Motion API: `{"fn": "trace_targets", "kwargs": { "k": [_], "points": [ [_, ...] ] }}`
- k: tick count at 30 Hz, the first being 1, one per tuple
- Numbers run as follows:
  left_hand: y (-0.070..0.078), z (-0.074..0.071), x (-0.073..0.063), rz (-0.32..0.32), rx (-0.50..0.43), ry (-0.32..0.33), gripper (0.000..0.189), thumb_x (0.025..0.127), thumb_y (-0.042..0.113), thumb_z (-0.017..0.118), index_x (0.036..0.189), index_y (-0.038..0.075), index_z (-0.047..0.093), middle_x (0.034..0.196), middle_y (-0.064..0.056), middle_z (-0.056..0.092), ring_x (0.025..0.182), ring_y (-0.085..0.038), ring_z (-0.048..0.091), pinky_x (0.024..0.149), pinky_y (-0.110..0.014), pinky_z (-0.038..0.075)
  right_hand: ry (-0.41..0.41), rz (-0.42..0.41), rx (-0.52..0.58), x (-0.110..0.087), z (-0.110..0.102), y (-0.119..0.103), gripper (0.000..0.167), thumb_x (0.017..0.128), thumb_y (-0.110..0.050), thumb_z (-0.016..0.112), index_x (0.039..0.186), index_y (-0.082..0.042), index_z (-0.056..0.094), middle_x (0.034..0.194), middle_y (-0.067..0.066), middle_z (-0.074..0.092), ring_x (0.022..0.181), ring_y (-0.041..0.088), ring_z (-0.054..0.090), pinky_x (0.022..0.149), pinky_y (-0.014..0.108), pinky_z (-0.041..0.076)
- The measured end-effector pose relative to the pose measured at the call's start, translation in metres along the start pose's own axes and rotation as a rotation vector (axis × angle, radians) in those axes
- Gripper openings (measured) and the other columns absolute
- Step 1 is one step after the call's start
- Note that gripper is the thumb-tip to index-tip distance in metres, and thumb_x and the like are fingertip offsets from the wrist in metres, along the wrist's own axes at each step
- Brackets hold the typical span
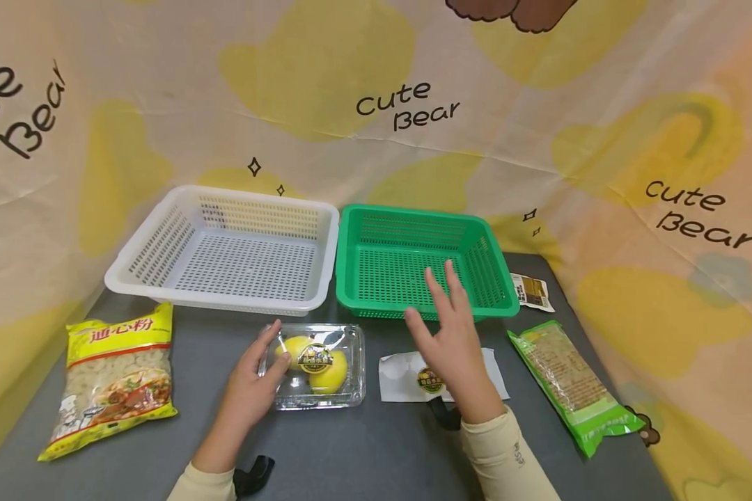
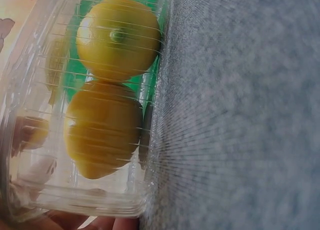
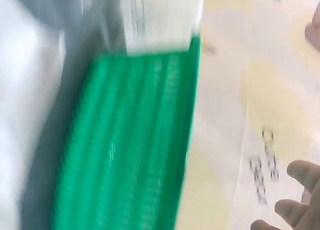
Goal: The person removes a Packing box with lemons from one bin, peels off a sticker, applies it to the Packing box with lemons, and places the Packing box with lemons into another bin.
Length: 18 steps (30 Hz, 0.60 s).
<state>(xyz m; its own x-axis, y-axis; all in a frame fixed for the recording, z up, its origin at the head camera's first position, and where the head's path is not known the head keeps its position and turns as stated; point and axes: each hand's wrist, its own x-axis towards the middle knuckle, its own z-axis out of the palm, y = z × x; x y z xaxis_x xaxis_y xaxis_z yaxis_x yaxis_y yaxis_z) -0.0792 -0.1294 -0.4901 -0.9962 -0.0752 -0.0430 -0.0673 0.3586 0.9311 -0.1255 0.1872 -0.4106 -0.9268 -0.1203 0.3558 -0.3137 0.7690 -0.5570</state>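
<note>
My left hand grips the left end of a clear plastic box, its thumb over the lid. Two yellow lemons lie inside, with a dark round label on the lid above them. In the left wrist view the lemons show side by side through the box wall, with fingers at the box's end. My right hand is raised with fingers spread and holds nothing. Below it lies a white packet with a round label, partly hidden by that hand. The green basket stands just beyond.
A white basket stands left of the green one. At the left lies a yellow bag of pasta. On the right are a green-edged packet and a small sachet. A printed cloth hangs behind the grey table.
</note>
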Motion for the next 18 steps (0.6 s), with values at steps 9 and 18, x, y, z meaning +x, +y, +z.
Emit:
{"fn": "trace_targets", "kwargs": {
  "k": [9,18],
  "points": [
    [0.002,0.001,0.000,-0.010,0.003,-0.010,0.061,0.107,0.019,0.063,0.164,0.013,0.041,0.171,-0.019,0.028,0.158,-0.042,0.023,0.123,-0.061,0.024,0.061,0.159,-0.164,0.054,-0.040,0.069,0.078,0.106,-0.059,0.053,0.170,-0.022,0.027,0.178,0.008,0.003,0.160,0.045,0.007,0.117,0.075,0.020],
    [0.000,0.001,0.001,-0.022,0.006,-0.003,0.061,0.107,0.019,0.063,0.164,0.013,0.041,0.172,-0.018,0.028,0.158,-0.041,0.022,0.123,-0.059,0.024,-0.044,0.339,-0.295,0.086,-0.039,0.125,0.091,0.105,-0.070,0.044,0.171,-0.014,0.019,0.175,0.024,0.003,0.157,0.053,0.005,0.120,0.073,0.013]
  ]
}}
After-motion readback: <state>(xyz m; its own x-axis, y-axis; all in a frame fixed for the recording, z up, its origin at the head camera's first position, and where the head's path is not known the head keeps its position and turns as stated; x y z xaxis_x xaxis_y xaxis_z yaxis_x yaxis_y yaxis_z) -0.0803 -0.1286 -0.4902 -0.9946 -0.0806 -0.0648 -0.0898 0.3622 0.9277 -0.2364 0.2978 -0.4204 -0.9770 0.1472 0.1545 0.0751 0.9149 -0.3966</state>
